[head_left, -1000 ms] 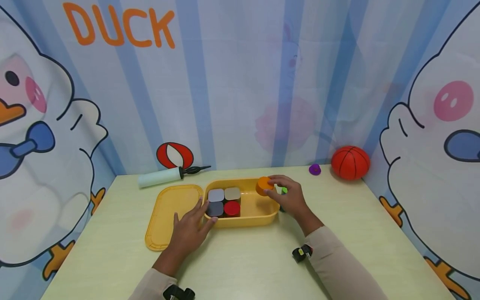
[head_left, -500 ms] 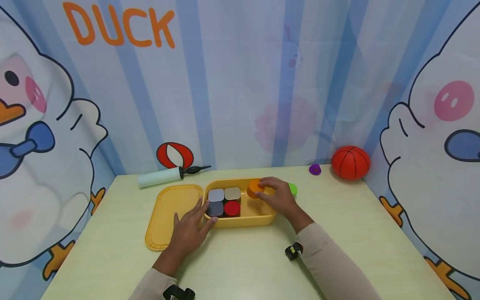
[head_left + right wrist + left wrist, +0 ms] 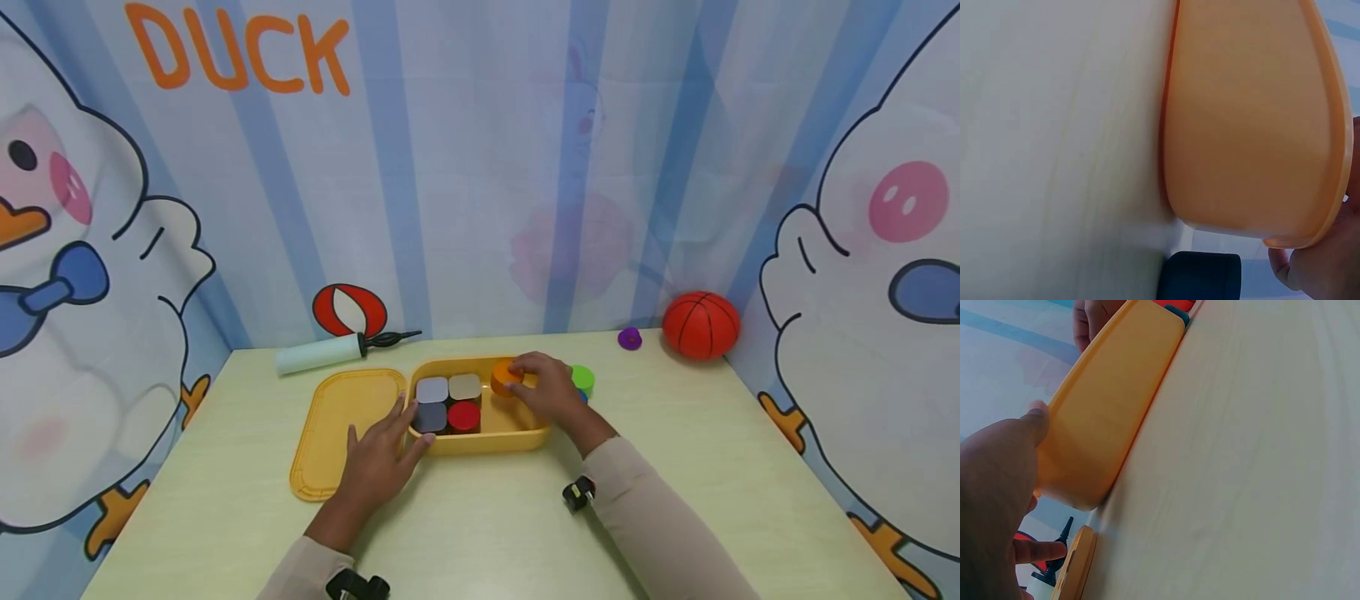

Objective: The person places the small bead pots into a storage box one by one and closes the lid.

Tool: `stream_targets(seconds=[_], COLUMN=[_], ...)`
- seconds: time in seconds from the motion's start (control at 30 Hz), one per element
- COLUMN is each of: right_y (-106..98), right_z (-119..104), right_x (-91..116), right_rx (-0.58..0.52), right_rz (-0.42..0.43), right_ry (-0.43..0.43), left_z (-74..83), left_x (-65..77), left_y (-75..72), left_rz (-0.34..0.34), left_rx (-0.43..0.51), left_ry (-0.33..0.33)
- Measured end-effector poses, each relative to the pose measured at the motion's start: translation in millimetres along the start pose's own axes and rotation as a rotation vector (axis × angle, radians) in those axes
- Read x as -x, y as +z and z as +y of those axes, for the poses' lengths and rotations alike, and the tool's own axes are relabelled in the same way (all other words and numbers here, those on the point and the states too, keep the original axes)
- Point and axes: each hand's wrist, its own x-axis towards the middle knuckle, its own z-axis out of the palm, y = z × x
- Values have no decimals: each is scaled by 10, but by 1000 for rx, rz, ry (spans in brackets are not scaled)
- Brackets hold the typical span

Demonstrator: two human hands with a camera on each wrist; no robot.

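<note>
A yellow plastic box [image 3: 480,447] stands on the table; its left half holds a light grey-lilac rounded-square piece [image 3: 432,390], a beige one [image 3: 465,387], a dark grey one [image 3: 431,418] and a round red one [image 3: 464,416]. Between thumb and fingers, my right hand [image 3: 553,392] pinches a round orange piece [image 3: 504,377] inside the box near its back wall. My left hand [image 3: 377,460] touches the box's left end, fingers spread; in the left wrist view its thumb [image 3: 1036,422] lies on the rim.
The yellow lid [image 3: 333,454] lies left of the box. Behind my right hand are a green round piece [image 3: 582,379] and a bit of blue; a dark block [image 3: 1200,275] shows in the right wrist view. Farther back: a pump [image 3: 322,355], a purple item [image 3: 630,338], a red ball [image 3: 701,326].
My right hand has carried the orange piece left and slightly down into the box, uncovering the green piece behind it. The left hand has stayed in place.
</note>
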Motion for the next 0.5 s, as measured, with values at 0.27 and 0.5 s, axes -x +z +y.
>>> stream_targets(seconds=[0.27,0.5], right_y=[17,8], right_z=[-27,-85], right_x=[-43,-68], right_rx=[40,124], right_rz=[-50,-148], right_ry=[29,82], left_z=[-7,-12], left_x=[-1,-7], left_y=[4,12], left_rz=[2,-4], left_rx=[5,-4], left_ry=[-1,-3])
